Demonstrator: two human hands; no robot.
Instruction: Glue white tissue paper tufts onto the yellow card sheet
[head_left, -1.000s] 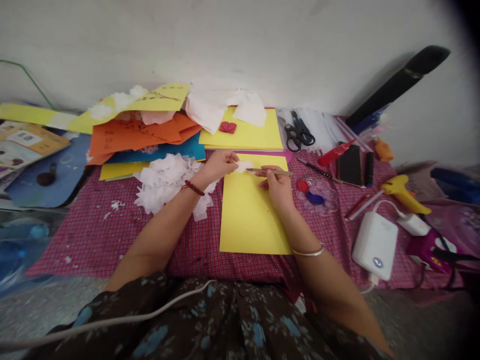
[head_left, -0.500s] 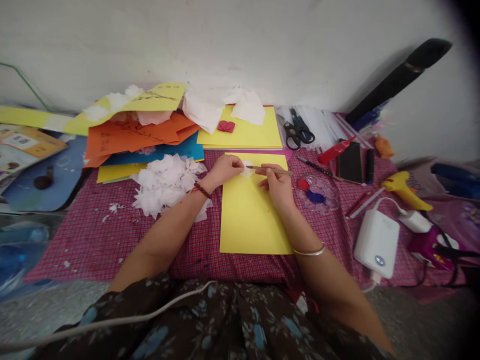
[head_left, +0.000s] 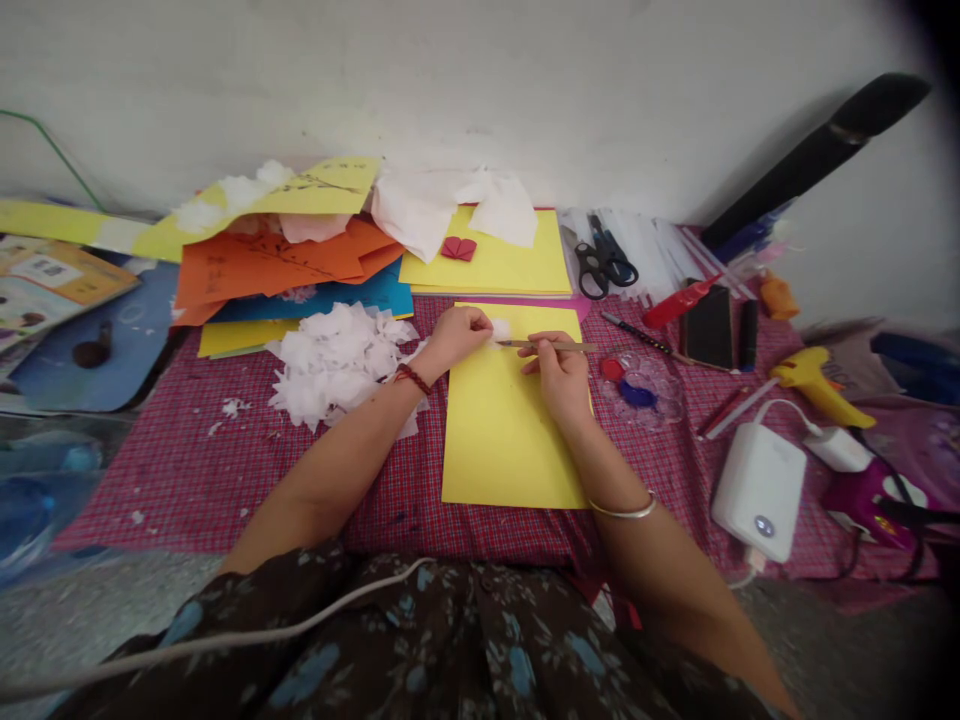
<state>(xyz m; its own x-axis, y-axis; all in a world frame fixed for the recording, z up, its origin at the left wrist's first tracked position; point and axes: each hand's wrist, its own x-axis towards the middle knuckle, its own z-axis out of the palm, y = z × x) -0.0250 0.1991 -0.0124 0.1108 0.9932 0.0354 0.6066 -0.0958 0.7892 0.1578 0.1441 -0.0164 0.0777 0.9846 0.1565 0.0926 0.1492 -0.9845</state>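
Observation:
On the yellow sheet of paper (head_left: 510, 430), my left hand (head_left: 459, 338) has its fingertips pinched together at the edge of a small white tissue paper piece (head_left: 502, 328). My right hand (head_left: 561, 372) is closed around a slim paintbrush (head_left: 571, 346), held almost level. The brush's tip points left and reaches the lower side of the white piece; whether they touch is too small to tell. Close by my left wrist lies a heap of crumpled white tissue pieces (head_left: 341, 360). To the right of my right hand is a clear palette (head_left: 660, 398) with red and blue paint.
Scissors (head_left: 592, 272), a patterned pen (head_left: 637, 332), a phone (head_left: 709, 328), a yellow glue gun (head_left: 821, 385) and a white power bank (head_left: 761, 490) are on the right. Coloured paper (head_left: 281, 262) is stacked back left. A red folded paper piece (head_left: 458, 249) rests on yellow sheets.
The paintbrush has drawn back slightly to the right, uncovering more of the white piece. My left hand stays pinched beside it. The whole view has shifted a little.

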